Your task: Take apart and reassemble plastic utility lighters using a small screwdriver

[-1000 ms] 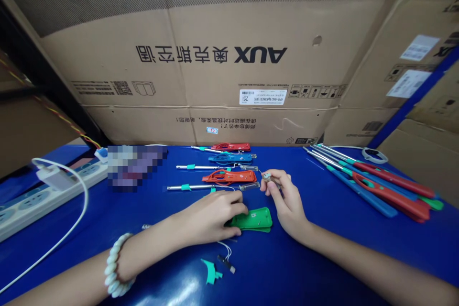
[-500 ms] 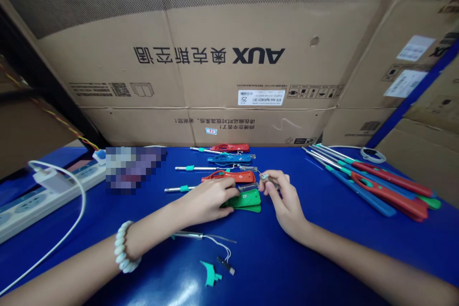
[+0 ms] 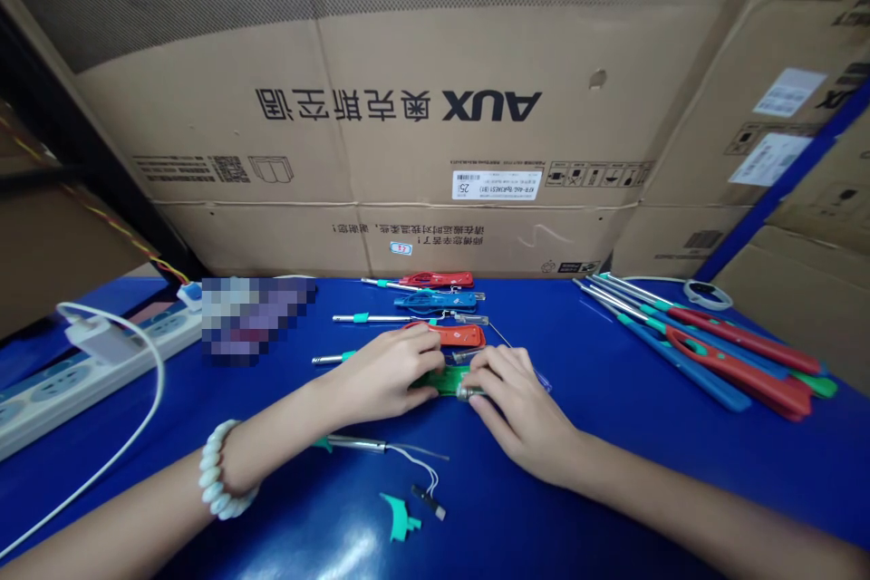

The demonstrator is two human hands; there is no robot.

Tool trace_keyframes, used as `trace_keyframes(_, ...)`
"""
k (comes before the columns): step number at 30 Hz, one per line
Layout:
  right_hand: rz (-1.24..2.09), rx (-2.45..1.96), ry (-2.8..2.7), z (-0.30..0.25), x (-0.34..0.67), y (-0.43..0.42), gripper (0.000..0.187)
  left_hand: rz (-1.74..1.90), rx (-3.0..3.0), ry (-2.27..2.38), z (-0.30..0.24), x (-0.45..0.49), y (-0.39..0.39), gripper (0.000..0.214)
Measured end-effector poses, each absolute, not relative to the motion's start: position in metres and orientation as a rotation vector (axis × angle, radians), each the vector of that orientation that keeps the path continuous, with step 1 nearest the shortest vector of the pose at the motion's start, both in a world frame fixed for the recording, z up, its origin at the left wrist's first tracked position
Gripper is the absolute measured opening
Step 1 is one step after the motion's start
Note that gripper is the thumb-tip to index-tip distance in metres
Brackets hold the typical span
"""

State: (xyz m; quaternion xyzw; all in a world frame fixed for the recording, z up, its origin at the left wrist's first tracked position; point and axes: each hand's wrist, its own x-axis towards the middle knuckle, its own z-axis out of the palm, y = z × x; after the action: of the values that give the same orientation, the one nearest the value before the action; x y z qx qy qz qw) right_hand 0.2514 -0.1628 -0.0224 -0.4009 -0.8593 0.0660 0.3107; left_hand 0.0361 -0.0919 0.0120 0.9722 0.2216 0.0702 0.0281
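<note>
My left hand [image 3: 398,370] is closed on the left end of a green plastic handle shell [image 3: 445,380], which lies low over the table. My right hand [image 3: 520,408] pinches a small cylindrical part with a silvery end [image 3: 466,391] against the shell's right portion; fingers hide most of it. Closer to me lie a metal tube [image 3: 360,444] with white wires, a small black module [image 3: 427,500] on those wires, and a teal plastic piece [image 3: 400,518]. Just beyond my hands is an orange-red handle shell [image 3: 466,335], partly covered by my left hand.
Further back sit a blue shell [image 3: 439,301] and a red shell [image 3: 441,279] beside metal tubes. Several long coloured-handled lighters [image 3: 740,362] lie at right. A power strip [image 3: 163,340] with a white cable is at left; a large cardboard box [image 3: 408,36] stands behind.
My right hand has moved left and toward me, bringing the small part from beside the green shell onto its right portion. My left hand has stayed on the shell, shifting slightly.
</note>
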Motion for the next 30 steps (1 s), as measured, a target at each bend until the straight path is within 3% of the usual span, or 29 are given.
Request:
trace_keyframes(12,-0.357,-1.088,-2.571,-0.031,0.249,-0.168,0.008,-0.305,2.789,0.855,0.042,0.004,-0.114,0.023)
trace_keyframes(21,-0.155,-0.712,-2.691,-0.02,0.246,-0.181,0.014,-0.305,2.885,0.9,0.025,-0.001,-0.108,0.013)
trace_keyframes(30,-0.299,-0.56,-2.625,-0.026,0.24,-0.189,0.02,-0.13,2.983,0.838,0.031,0.008,-0.122,0.014)
